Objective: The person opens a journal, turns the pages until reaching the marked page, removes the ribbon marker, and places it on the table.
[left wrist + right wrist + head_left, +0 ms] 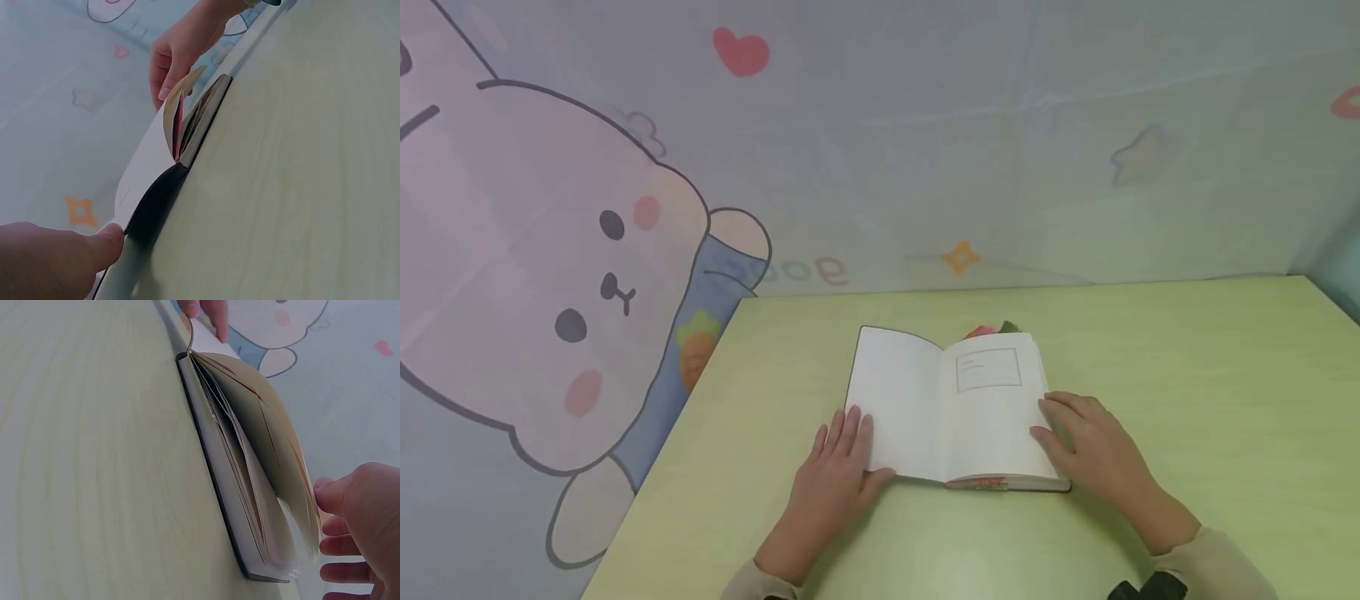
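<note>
An open notebook (pixel 898 400) with blank white pages and a dark cover lies on the table. A printed box (pixel 988 370) marks its right-hand page. My left hand (pixel 833 467) rests at the lower left corner, fingers straight over the inside of the cover, thumb by the bottom edge. Along the right edge, my right hand (pixel 1093 446) touches the page with slightly bent fingers and thumb. In the right wrist view the page stack (pixel 275 425) fans up, and the thumb of the right hand (pixel 369 525) touches its outer edge.
The notebook lies on a pale green table (pixel 1210 375). Something red and green (pixel 981 331) peeks out behind its top edge. A cloth backdrop (pixel 925 167) with a cartoon bear hangs beyond the table's far and left edges.
</note>
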### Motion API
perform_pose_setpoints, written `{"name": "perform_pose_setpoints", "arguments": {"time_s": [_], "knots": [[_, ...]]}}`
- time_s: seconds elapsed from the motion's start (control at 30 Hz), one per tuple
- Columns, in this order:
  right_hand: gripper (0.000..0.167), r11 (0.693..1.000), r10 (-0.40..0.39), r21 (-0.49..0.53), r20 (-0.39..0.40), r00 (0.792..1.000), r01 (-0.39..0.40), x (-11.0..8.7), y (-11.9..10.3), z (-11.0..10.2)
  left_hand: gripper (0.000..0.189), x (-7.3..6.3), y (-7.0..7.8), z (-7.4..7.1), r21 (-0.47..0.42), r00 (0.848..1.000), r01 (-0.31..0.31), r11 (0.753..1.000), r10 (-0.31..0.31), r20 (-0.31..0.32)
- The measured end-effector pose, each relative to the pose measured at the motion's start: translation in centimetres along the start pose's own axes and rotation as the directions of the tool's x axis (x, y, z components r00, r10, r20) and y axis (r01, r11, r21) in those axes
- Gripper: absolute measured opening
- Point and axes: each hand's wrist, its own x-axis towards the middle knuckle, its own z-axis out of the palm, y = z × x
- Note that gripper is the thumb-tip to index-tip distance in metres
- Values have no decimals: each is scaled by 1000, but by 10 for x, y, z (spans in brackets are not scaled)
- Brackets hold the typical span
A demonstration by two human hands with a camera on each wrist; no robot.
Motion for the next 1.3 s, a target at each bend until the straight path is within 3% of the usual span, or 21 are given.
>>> {"name": "perform_pose_setpoints", "arguments": {"time_s": [0.13, 0.37, 0.63, 1.3], "knots": [[38, 1000, -3, 4, -6, 1000, 3, 1, 0, 0, 69, -1, -1, 5, -55, 996, 36, 998, -32, 80], [39, 1000, -20, 18, -31, 999, 21, 3, 1, 2, 70, -1, 0, 9, -102, 976, 94, 990, -72, 204], [38, 999, -30, 42, -61, 998, 32, 6, 1, 0, 68, 1, 1, 8, -86, 968, 104, 991, -81, 238], [33, 989, -91, 104, -141, 986, 106, 22, 0, -5, 68, 5, 0, 8, -124, 964, 114, 986, -80, 252]]}}
